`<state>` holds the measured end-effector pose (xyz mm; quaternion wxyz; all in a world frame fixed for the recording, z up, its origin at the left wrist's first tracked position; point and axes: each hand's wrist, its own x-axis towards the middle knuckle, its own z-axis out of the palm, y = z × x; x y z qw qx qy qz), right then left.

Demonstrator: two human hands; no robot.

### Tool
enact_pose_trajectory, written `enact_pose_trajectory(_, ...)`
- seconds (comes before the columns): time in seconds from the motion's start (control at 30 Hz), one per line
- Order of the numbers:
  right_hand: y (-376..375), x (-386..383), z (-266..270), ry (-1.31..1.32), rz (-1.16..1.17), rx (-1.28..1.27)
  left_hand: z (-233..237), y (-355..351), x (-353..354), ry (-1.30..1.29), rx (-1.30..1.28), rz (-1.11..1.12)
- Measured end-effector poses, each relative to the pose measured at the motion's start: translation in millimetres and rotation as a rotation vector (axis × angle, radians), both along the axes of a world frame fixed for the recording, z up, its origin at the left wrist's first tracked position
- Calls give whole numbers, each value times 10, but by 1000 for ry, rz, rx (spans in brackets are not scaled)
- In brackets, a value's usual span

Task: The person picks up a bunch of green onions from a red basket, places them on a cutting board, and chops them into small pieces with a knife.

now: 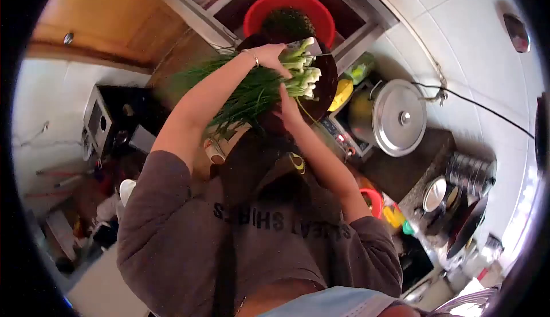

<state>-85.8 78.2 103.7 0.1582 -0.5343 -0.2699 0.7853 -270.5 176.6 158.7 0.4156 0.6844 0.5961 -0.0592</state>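
A large bunch of leafy greens [246, 93] with pale white-green stalks lies across a dark round board, its stalk ends pointing right and its leaves spreading left. My left hand [269, 58] rests over the upper side of the bunch, fingers wrapped round the stalks, with a bracelet at the wrist. Against the lower side of the stalks is my right hand [288, 109], its fingers spread and partly behind the bunch. A red basin [327, 16] with chopped greenery in it sits just beyond, in the sink.
At the right, a lidded steel pot [399, 117] stands beside a cooker panel with red lights [344, 139]. Near it lie a yellow item [341, 94] and a green bag [360, 68]. Pans and a wire rack [471, 173] occupy the counter further right. Wooden cabinets [109, 24] are upper left.
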Motion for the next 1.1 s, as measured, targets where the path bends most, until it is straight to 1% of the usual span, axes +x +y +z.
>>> enact_pose_trajectory(0.03, 39, 46, -71, -63, 55, 61, -33, 43, -36, -19, -15, -28)
enact_pose_trajectory(0.1, 130, 233, -304, -200, 197, 193, -74, 77, -127, -233, 121, -6)
enact_pose_trajectory(0.13, 121, 345, -292, -198, 165, 233, -117, 52, -175, -208, 157, 30)
enact_pose_trajectory(0.17, 106, 449, -268, -192, 134, 280, -170, 54, -258, -217, 149, 13)
enact_pose_trajectory(0.23, -5, 659, -232, -632, 231, 809, -299, 50, -433, -221, 207, -15)
enact_pose_trajectory(0.27, -84, 671, -236, -732, 158, 957, -328, 42, -473, -225, 204, -19)
enact_pose_trajectory(0.3, -98, 662, -255, -737, 154, 955, -336, 45, -492, -229, 192, -31)
enact_pose_trajectory(0.37, -139, 668, -307, -953, 337, 1099, -376, 10, -497, -238, 160, -43)
enact_pose_trajectory(0.4, -122, 638, -365, -899, 404, 973, -409, -5, -503, -214, 219, -36)
enact_pose_trajectory(0.43, -119, 603, -417, -889, 411, 972, -434, -19, -513, -208, 214, -28)
enact_pose_trajectory(0.5, -115, 520, -519, -723, 489, 956, -482, -19, -522, -290, 221, 27)
enact_pose_trajectory(0.53, -101, 462, -570, -449, 360, 565, -505, -16, -536, -302, 216, 34)
enact_pose_trajectory(0.57, -141, 403, -612, -442, 362, 565, -533, -4, -524, -297, 216, 38)
enact_pose_trajectory(0.6, -170, 332, -677, -317, 281, 481, -549, 18, -520, -346, 179, 80)
enact_pose_trajectory(0.63, -183, 257, -736, -185, 214, 396, -440, -16, -530, -388, 146, 137)
enact_pose_trajectory(0.67, -176, 252, -761, -158, 218, 328, -353, -35, -481, -347, 116, 137)
enact_pose_trajectory(0.7, -153, 191, -773, -101, 256, 267, -693, 24, -496, -463, 9, 41)
enact_pose_trajectory(0.73, -124, 134, -256, 29, 151, 82, -193, -166, -344, -245, 89, 81)
enact_pose_trajectory(0.77, -101, 109, -206, 141, 58, -78, -263, -198, -317, -192, 177, -9)
enact_pose_trajectory(0.8, -130, 109, -230, 181, 47, -114, -290, -280, -251, -10, 244, -32)
enact_pose_trajectory(0.83, -136, 113, -242, 202, 12, -146, -162, -354, -133, 176, 165, -25)
enact_pose_trajectory(0.87, -154, 81, -255, 217, 63, -133, -9, -441, -84, 164, 155, -23)
enact_pose_trajectory(0.9, -158, 63, -274, 305, 40, -168, 124, -458, -51, 140, 148, -42)
enact_pose_trajectory(0.93, -143, 77, -302, 389, 5, -200, 238, -446, -82, 59, 158, -69)
enact_pose_trajectory(0.97, -84, 131, -425, 388, 9, -191, 222, -361, -107, -27, 156, -107)
enact_pose_trajectory(1.0, -73, 156, -487, 421, -3, -247, 286, -330, -117, -40, 151, -114)
enact_pose_trajectory(1.03, -58, 56, -323, 455, -13, -303, 353, -300, -118, -52, 121, -129)
enact_pose_trajectory(1.07, -47, 27, -160, 330, -12, -304, 246, -266, -118, -42, 211, -128)
enact_pose_trajectory(1.1, -55, -11, -135, 336, -2, -292, 40, -254, -101, -37, 294, -123)
